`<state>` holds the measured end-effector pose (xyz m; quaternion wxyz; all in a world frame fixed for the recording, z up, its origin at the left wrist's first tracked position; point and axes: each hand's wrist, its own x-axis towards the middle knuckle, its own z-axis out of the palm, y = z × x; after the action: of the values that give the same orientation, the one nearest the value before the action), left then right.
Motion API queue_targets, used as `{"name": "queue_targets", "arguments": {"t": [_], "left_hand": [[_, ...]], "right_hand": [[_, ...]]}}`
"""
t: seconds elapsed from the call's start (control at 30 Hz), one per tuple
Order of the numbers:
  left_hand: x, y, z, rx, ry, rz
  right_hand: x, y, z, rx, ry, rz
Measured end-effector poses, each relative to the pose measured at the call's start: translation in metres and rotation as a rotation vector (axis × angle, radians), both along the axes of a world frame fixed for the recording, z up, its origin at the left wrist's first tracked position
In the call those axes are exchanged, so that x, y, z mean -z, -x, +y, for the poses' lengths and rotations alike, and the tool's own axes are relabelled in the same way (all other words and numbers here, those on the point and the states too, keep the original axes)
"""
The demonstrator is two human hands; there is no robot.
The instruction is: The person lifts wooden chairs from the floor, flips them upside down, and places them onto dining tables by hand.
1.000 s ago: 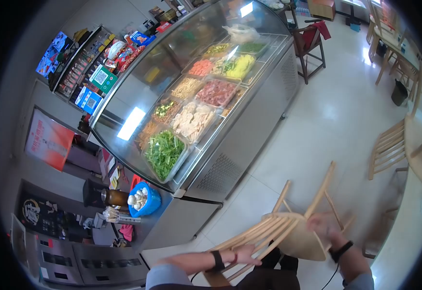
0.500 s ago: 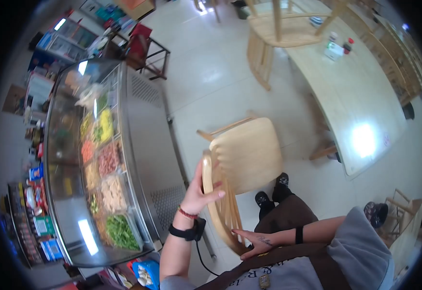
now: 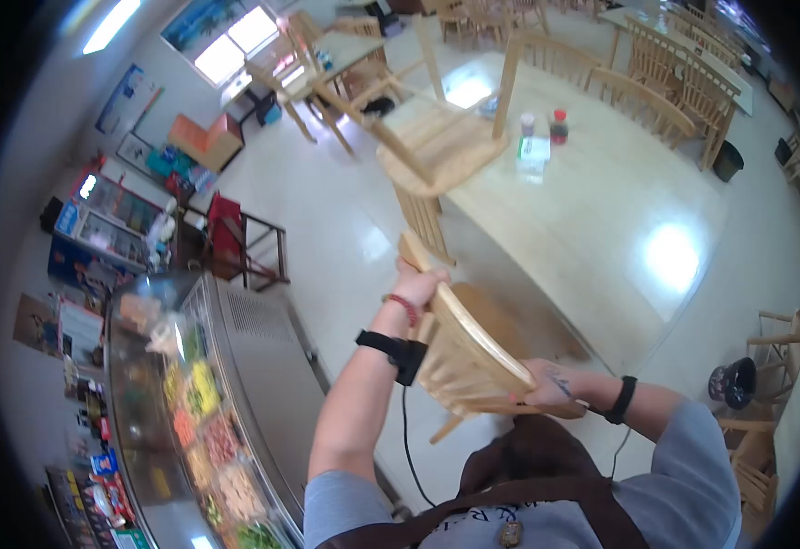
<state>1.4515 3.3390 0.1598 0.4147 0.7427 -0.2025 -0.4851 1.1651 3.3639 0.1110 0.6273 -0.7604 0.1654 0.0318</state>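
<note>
A light wooden chair [image 3: 473, 334] stands before me, its curved top rail nearest and its spindles beneath. My left hand [image 3: 421, 282] is wrapped round the rail's upper left end, with a red bracelet and a black strap on that arm. At the rail's lower right end my right hand [image 3: 544, 382] grips the wood, a black band on its wrist. Part of the seat shows beyond the rail, close to the edge of a long pale table [image 3: 592, 210].
An upturned chair [image 3: 446, 151] rests on the table beside a red-capped bottle [image 3: 558, 127] and a small box [image 3: 534, 154]. A glass food counter [image 3: 263, 366] runs along the left. Behind it stands a dark chair [image 3: 226, 233]; a black bin [image 3: 732, 382] is at right.
The view has swung right, away from the food counter. The held chair has turned, and its rail now slants down to the right close to the table, with both hands still on it.
</note>
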Motion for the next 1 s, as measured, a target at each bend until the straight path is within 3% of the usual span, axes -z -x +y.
{"name": "queue_targets", "arguments": {"t": [0.13, 0.3, 0.37, 0.43, 0.5, 0.53, 0.6, 0.63, 0.67, 0.73, 0.77, 0.8, 0.87, 0.93, 1.0], "left_hand": [[-0.004, 0.025, -0.045, 0.039, 0.076, 0.083], [0.064, 0.009, -0.057, 0.18, 0.134, 0.241], [0.104, -0.002, -0.052, 0.173, 0.149, 0.422], [0.174, -0.014, -0.055, 0.083, 0.177, 0.482], [0.23, -0.026, -0.06, 0.233, 0.193, 0.382], [0.218, -0.04, -0.068, 0.255, 0.129, 0.402], [0.181, -0.066, -0.06, 0.308, -0.023, 0.453], [0.192, -0.091, -0.052, 0.487, 0.091, 0.397], [0.21, -0.121, -0.046, 0.665, 0.217, 0.325], [0.243, -0.192, -0.014, 0.881, 0.389, -0.129], [0.243, -0.228, 0.011, 0.746, 0.309, 0.11], [0.244, -0.266, 0.037, 0.698, 0.265, 0.136], [0.247, -0.341, 0.101, 0.551, 0.049, -0.088], [0.311, -0.406, 0.188, 0.272, -0.09, -0.336], [0.291, -0.447, 0.264, -0.019, -0.277, -0.37]], "right_hand": [[-0.015, 0.027, -0.038, 0.118, 0.091, -0.115], [0.006, 0.018, -0.031, 0.186, 0.239, 0.381], [0.041, 0.005, -0.019, 0.237, 0.312, 0.428], [0.081, -0.005, -0.013, 0.286, 0.42, 0.407], [0.134, -0.002, -0.015, 0.305, 0.466, 0.41], [0.124, -0.01, -0.029, 0.309, 0.408, 0.533], [0.119, -0.029, -0.053, 0.067, 0.455, 0.626], [0.113, -0.038, -0.06, -0.05, 0.473, 0.673], [0.096, -0.048, -0.071, -0.058, 0.488, 0.552], [0.074, -0.094, -0.115, 0.026, 0.631, 0.362], [0.046, -0.129, -0.14, 0.11, 0.747, 0.307], [0.016, -0.164, -0.165, 0.339, 0.768, 0.275], [-0.029, -0.244, -0.226, 0.56, 0.987, 0.067], [-0.054, -0.322, -0.271, 0.617, 1.13, -0.088], [-0.051, -0.38, -0.308, 0.588, 1.166, -0.185]]}}
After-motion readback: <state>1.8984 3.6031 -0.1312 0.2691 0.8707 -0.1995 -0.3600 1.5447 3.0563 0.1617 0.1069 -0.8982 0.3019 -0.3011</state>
